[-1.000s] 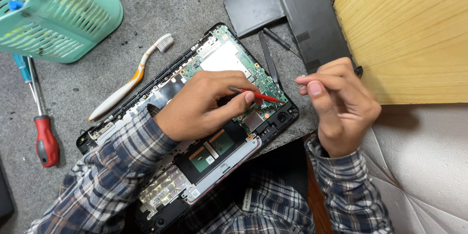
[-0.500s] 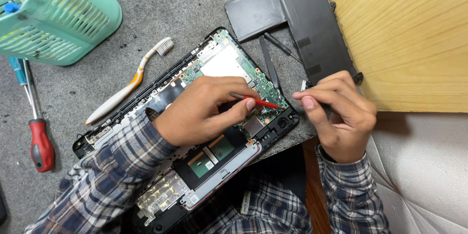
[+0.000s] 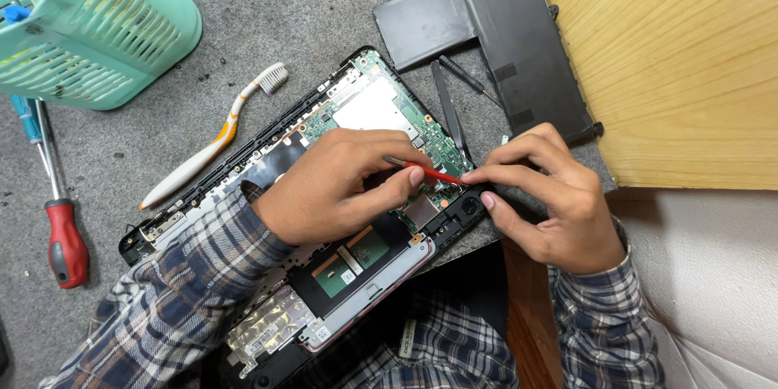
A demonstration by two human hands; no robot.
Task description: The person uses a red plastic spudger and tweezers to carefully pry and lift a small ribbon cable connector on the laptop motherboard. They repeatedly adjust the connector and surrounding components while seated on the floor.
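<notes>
An opened laptop base point(image 3: 275, 154) lies on the grey mat with its green circuit board point(image 3: 421, 134) exposed. My left hand point(image 3: 340, 186) rests over the board and pinches a thin red tool point(image 3: 433, 173), its tip pointing right. My right hand point(image 3: 547, 194) sits at the base's right corner, thumb and forefinger meeting at the tool's tip near the round speaker corner point(image 3: 470, 207). What the right fingertips pinch is too small to make out.
A black flat battery pack point(image 3: 502, 24) lies beyond the laptop beside a wooden board point(image 3: 681, 57). A black spudger point(image 3: 448, 109) lies by it. A toothbrush point(image 3: 211, 142), a red-handled screwdriver point(image 3: 65, 235) and a teal basket point(image 3: 97, 24) are on the left.
My right hand has moved left and down, from beside the laptop to its right corner, meeting the red tool's tip. My left hand stayed on the board.
</notes>
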